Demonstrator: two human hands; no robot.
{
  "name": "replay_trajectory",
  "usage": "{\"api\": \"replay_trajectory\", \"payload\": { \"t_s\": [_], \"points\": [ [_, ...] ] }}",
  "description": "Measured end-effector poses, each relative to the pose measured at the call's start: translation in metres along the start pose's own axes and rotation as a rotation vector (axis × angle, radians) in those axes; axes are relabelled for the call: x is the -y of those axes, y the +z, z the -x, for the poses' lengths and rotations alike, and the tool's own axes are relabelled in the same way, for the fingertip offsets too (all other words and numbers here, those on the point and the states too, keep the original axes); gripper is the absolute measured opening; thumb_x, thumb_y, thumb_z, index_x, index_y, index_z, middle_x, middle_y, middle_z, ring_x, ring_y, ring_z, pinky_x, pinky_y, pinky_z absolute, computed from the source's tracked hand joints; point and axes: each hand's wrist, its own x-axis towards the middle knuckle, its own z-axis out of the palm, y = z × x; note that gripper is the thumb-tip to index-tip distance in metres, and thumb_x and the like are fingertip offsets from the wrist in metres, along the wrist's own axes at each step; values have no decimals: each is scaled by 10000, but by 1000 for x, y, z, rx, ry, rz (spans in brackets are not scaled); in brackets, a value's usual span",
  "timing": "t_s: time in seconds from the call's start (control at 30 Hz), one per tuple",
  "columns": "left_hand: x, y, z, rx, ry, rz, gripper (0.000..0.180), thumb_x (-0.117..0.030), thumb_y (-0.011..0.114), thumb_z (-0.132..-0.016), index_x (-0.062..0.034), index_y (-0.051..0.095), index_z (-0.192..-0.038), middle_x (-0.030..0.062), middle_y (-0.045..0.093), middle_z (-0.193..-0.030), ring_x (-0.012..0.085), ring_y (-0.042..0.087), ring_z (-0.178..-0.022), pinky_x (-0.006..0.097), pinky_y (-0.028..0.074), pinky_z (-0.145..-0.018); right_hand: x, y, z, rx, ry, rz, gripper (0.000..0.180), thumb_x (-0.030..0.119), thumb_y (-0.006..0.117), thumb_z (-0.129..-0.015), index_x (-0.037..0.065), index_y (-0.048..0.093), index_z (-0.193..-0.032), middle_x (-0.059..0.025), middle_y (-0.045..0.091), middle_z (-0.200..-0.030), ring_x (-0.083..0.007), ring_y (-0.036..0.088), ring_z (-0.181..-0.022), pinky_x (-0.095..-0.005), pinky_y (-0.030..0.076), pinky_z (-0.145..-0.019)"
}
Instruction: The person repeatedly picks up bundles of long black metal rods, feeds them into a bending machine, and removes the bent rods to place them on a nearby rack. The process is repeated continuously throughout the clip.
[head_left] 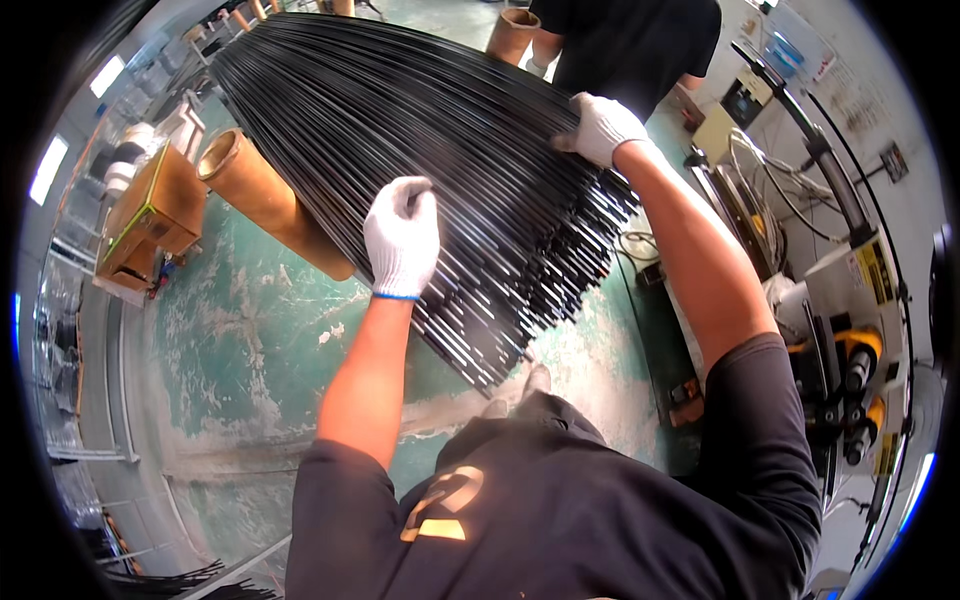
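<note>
A wide sheaf of long thin black rods (420,130) lies slanted across the middle, its near ends fanned out below my hands. My left hand (402,238), in a white glove, is closed around a few rods near the sheaf's lower left side. My right hand (600,127), also gloved, grips the right edge of the sheaf from above. The rods rest on brown cardboard tubes (268,195).
Another person in a black shirt (630,40) stands at the far end of the rods beside a second cardboard tube (512,32). A machine with yellow rollers (855,360) stands at right. A wooden box (150,215) sits at left on the worn green floor (250,340).
</note>
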Motion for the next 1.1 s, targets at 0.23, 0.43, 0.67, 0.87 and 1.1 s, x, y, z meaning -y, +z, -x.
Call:
{"api": "replay_trajectory", "payload": {
  "t_s": [0.23, 0.43, 0.67, 0.87, 1.1],
  "points": [
    [-4, 7, -11, -1, -64, 112, 108, -3, 679, -957, 23, 708, -1058, 36, 714, -996, 99, 656, -957, 252, 516, -900, 34, 1, -52, 148, 63, 156, 727, 721, 730, -785, 62, 790, -1085, -154, 775, -1080, -281, 761, -979, -366, 590, -871],
    [0, 5, -17, 28, -101, 45, 125, 9, 677, -951, 19, 704, -1073, 35, 719, -1006, 104, 667, -968, 254, 522, -908, 49, 13, -47, 95, -95, 1, 548, 474, 758, -817, -30, 774, -1031, -240, 761, -1007, -368, 752, -938, -433, 588, -842],
    [0, 5, -14, 21, -2, 21, 121, -7, 687, -951, 13, 701, -1069, 30, 713, -984, 104, 670, -940, 261, 531, -882, 55, -5, -70, 253, -152, 146, 529, 487, 764, -844, 35, 783, -1118, -181, 769, -1095, -341, 741, -1026, -419, 581, -892],
    [1, 4, -19, 11, 19, 19, 105, -32, 684, -939, 9, 709, -1032, 53, 712, -943, 115, 675, -889, 271, 539, -827, 47, 5, -87, 365, -96, 31, 548, 448, 787, -777, -3, 776, -1087, -203, 761, -979, -324, 733, -897, -411, 569, -829],
    [4, 6, -21, -6, 39, 17, 101, -72, 685, -929, -20, 721, -1007, 71, 735, -901, 136, 698, -841, 286, 544, -785, 58, -4, -75, 367, -68, 130, 541, 475, 746, -808, 39, 781, -1127, -187, 769, -1072, -328, 741, -989, -406, 577, -879]
  ]
}}
